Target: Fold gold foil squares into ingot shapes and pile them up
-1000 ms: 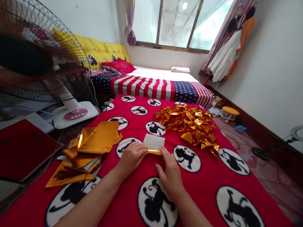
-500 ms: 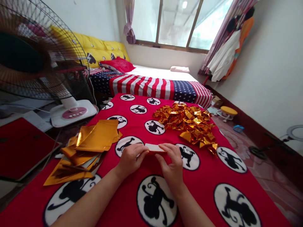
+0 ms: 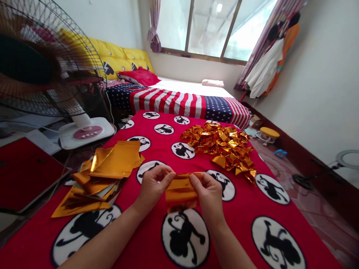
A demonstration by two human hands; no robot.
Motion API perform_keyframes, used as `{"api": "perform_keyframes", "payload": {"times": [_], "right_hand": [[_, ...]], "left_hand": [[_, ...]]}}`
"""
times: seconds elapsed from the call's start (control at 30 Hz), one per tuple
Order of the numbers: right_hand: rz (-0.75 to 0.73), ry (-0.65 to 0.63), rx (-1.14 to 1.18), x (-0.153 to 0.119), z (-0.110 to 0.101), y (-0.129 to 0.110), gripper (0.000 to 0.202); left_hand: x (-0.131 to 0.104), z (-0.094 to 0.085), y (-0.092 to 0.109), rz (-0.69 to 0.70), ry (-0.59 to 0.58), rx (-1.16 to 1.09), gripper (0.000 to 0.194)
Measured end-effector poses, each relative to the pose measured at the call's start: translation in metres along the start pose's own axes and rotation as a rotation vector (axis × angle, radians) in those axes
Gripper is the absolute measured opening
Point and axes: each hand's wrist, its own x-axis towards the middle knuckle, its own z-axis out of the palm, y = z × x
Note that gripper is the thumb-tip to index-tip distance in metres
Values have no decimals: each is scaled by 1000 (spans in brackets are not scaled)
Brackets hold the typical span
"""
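Note:
Between my two hands is a sheet of gold foil paper (image 3: 181,192), its shiny side toward me and creased across. My left hand (image 3: 154,186) pinches its upper left corner between thumb and fingers. The upper right corner is pinched by my right hand (image 3: 206,190). The sheet's lower edge hangs just above the red cloth. To the left lies a loose stack of flat gold foil sheets (image 3: 114,160). Farther off on the right, a heap of folded gold foil pieces (image 3: 221,140) is spread out.
A red cloth with monkey prints (image 3: 230,231) covers the surface under my hands. At the left stand a running fan (image 3: 86,132) and a red board or folder (image 3: 25,172). Behind is a bed with a striped, starred cover (image 3: 174,102). A yellow stool (image 3: 269,132) is on the floor at right.
The foil paper, earlier a narrow folded strip showing a white face, now hangs opened out with its gold side visible. Both hands have kept hold and turned slightly.

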Motion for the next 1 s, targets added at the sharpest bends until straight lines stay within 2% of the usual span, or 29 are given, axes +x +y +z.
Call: {"api": "perform_keyframes", "payload": {"times": [0.07,0.13,0.2,0.27,0.5,0.67,0.83,1.0], "right_hand": [[8,38,23,1,1,-1,29],[20,87,52,1,3,2,30],[46,106,87,1,4,9,30],[72,96,107,1,5,16,30],[84,19,44,5,-3,24,26],[59,-71,-27,10,-7,21,21],[44,-48,-65,13,-9,18,22],[51,-108,-101,16,-12,19,25]], "left_hand": [[0,0,2,-112,-20,-172,24],[0,0,0,-198,-93,-284,38],[0,1,-4,-266,-152,-332,48],[0,2,-9,-301,-165,-332,45],[-2,6,-17,-262,-137,-193,22],[-2,5,-14,-237,-165,-165,18],[-1,4,-9,-262,-213,-184,19],[-2,6,-12,-224,-233,-135,19]]}}
